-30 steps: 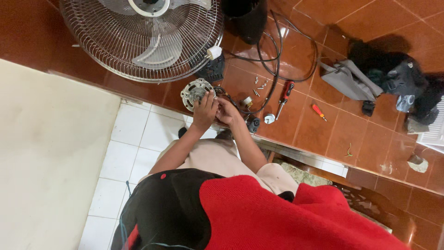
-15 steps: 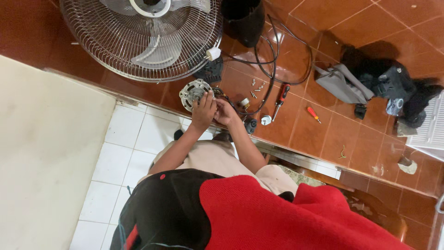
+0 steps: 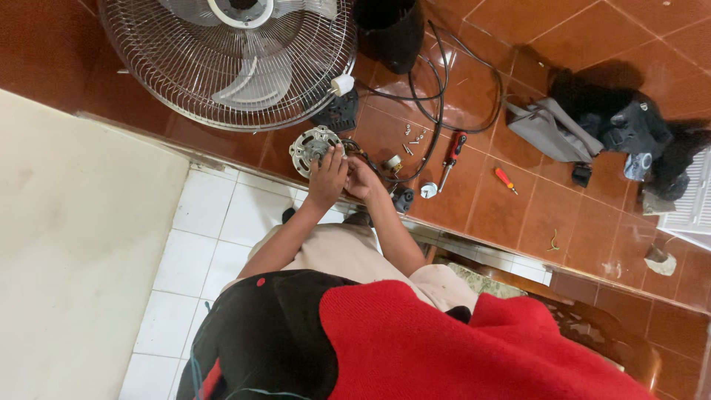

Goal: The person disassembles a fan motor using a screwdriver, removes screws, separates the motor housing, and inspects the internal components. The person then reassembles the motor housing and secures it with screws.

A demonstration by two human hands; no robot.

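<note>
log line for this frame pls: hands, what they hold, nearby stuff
left hand: on round fan motor | right hand: at motor wires | nearby: fan grille, red-handled screwdriver, loose screws | floor: brown tile

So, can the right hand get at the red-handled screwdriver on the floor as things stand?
Probably yes. The right hand is at the fan motor; the red-handled screwdriver lies nearby on the tiles, only black cables between.

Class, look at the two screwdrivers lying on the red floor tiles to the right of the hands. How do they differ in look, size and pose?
The black-and-red screwdriver looks longer than the orange screwdriver. Its handle is dark with red at the end, while the orange one is a single bright colour. The first lies nearly upright in the picture beside the black cable; the orange one lies slanted, farther right. Both rest loose on the tiled floor, untouched by either hand.
</note>
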